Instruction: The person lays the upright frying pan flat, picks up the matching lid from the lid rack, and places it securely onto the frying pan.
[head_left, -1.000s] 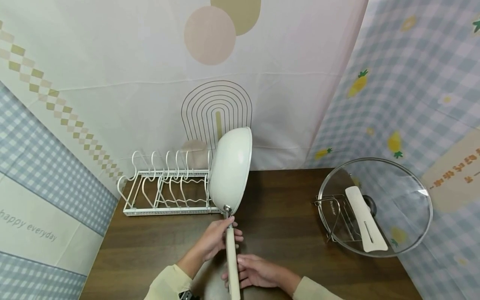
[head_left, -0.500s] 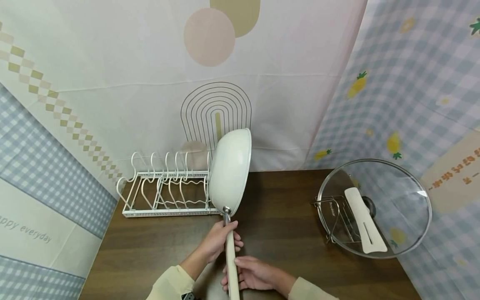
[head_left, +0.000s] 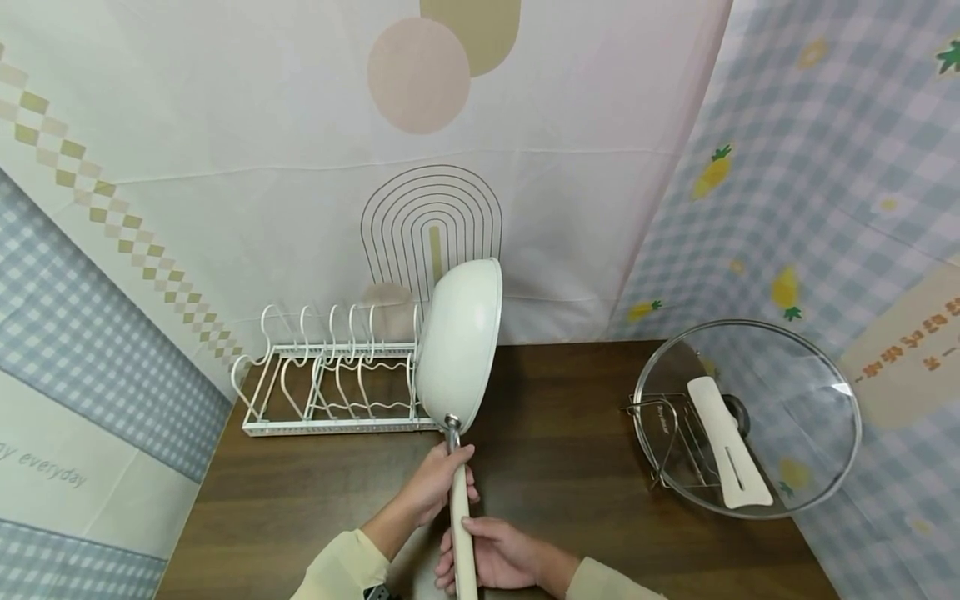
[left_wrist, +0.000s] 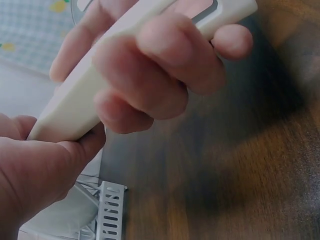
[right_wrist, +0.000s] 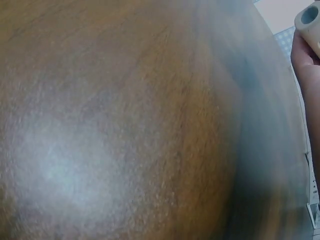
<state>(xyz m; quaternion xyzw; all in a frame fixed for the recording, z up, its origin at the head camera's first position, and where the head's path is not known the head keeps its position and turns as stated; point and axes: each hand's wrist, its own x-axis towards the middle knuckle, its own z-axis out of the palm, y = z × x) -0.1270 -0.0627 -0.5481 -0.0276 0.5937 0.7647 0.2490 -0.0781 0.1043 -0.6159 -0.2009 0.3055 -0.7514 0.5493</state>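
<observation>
Cream-white, the wok (head_left: 459, 346) is held on edge above the dark wooden table (head_left: 570, 442), just at the right end of the white wire rack (head_left: 330, 375), whose slots are all unfilled. Its long handle (head_left: 461, 525) is gripped by both hands: the left hand (head_left: 438, 479) near the metal neck, the right hand (head_left: 491, 554) lower down. By this showing it is not yet seated in any slot, so lowering and release are left.

My head view is bright and evenly lit, sharp in the middle, its edges bowed by the wide lens. Glare sits on the glass lid (head_left: 750, 417). My left wrist view is soft, my fingers (left_wrist: 165, 65) blurred from closeness. My right wrist view shows the table (right_wrist: 125, 125) hazy, with a pale sheen.
</observation>
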